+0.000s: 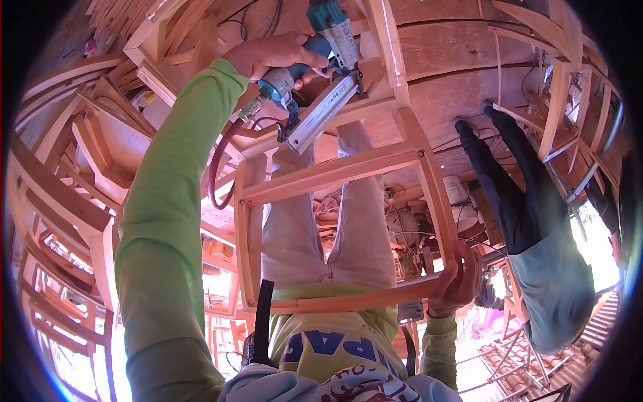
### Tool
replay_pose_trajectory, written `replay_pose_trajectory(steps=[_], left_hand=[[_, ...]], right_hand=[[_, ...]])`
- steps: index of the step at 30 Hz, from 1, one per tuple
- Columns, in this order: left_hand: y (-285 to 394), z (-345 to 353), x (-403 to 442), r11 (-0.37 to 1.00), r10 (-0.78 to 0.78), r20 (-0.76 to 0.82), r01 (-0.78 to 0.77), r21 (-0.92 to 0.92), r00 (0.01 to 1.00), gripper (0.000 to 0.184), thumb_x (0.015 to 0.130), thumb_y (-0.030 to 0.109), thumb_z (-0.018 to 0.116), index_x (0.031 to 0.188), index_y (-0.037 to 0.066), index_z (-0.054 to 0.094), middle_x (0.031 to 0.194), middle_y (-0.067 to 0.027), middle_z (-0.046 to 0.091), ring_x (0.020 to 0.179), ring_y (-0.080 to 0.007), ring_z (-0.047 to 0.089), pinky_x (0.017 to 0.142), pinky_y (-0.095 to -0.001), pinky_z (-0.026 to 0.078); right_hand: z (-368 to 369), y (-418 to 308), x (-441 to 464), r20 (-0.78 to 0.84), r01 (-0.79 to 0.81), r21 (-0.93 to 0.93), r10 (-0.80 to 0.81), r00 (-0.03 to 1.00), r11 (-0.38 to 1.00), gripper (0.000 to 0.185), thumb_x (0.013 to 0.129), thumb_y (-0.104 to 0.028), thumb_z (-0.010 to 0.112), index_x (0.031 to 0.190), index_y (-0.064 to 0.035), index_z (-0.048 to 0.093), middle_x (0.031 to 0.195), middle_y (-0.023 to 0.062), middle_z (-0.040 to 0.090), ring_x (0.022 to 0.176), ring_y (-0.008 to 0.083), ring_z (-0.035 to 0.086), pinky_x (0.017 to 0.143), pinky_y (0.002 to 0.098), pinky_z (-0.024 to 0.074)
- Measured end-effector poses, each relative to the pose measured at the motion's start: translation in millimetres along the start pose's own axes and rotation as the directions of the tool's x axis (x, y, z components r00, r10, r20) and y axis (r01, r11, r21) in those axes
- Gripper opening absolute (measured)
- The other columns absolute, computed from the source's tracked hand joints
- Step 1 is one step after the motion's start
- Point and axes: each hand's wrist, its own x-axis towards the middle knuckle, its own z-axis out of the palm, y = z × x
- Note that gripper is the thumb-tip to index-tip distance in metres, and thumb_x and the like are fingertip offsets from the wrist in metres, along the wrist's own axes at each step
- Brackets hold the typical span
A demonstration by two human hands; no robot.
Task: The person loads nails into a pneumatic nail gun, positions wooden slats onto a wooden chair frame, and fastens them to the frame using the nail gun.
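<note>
My left hand (278,57), at the end of a green sleeve, is closed round the handle of a teal and silver nail gun (325,110). A red hose runs from the gun's handle. The gun's magazine lies over a wooden chair frame (328,173), close to its upper rails. On the right, my right hand (459,278) grips the lower right corner of the frame, with its fingers wrapped round the wood. The frame lies across the view in front of my legs and shirt.
At the left stand several wooden chair frames (60,194). A person (542,261) in dark trousers is at the right, near more wooden frames (559,120). Cables run over the floor (449,80), and a white bucket (459,201) stands beyond the frame.
</note>
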Motion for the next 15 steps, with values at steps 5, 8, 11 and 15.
replay_pose_trajectory(steps=[5, 8, 11, 15], left_hand=[[-6, -7, 6, 1.0, 0.016, 0.02, -0.016, 0.002, 1.0, 0.038, 0.096, 0.021, 0.076, 0.12, -0.002, 0.057, 0.109, -0.0098, 0.071, 0.067, -0.0089, 0.057, 0.055, -0.0251, 0.052], [-6, -7, 3, 0.999, 0.026, 0.018, -0.027, 0.021, 0.999, 0.04, 0.096, 0.022, 0.077, 0.12, -0.002, 0.057, 0.107, -0.0094, 0.07, 0.067, -0.0088, 0.057, 0.054, -0.025, 0.052], [-6, -8, 5, 0.999, 0.039, 0.025, -0.039, 0.015, 0.999, 0.041, 0.095, 0.023, 0.077, 0.12, -0.003, 0.057, 0.106, -0.0094, 0.07, 0.067, -0.0088, 0.057, 0.054, -0.0249, 0.052], [3, -1, -4, 1.0, 0.008, 0.038, -0.009, 0.017, 0.999, 0.04, 0.096, 0.022, 0.076, 0.121, -0.003, 0.057, 0.108, -0.01, 0.07, 0.067, -0.0086, 0.057, 0.054, -0.0249, 0.052]], right_hand=[[0, 2, 1, 0.009, 0.012, -0.003, -0.012, 1.0, 1.0, 0.034, 0.097, -0.014, 0.052, 0.114, 0.0122, 0.067, 0.097, 0.0231, 0.072, 0.085, 0.0359, 0.07, 0.076, 0.0438, 0.057], [-1, 0, 1, 0.02, 0.011, -0.011, -0.011, 1.0, 1.0, 0.035, 0.097, -0.015, 0.052, 0.114, 0.0124, 0.066, 0.098, 0.0229, 0.071, 0.086, 0.0353, 0.07, 0.075, 0.0426, 0.057], [0, 2, 0, 0.016, 0.012, 0.002, -0.012, 1.0, 1.0, 0.035, 0.099, -0.016, 0.052, 0.114, 0.0126, 0.066, 0.097, 0.0225, 0.071, 0.085, 0.0346, 0.07, 0.074, 0.0416, 0.0567], [1, 2, 0, 0.013, 0.022, -0.003, -0.022, 1.0, 1.0, 0.034, 0.1, -0.016, 0.052, 0.114, 0.0127, 0.066, 0.098, 0.0226, 0.07, 0.085, 0.0344, 0.069, 0.074, 0.0421, 0.057]])
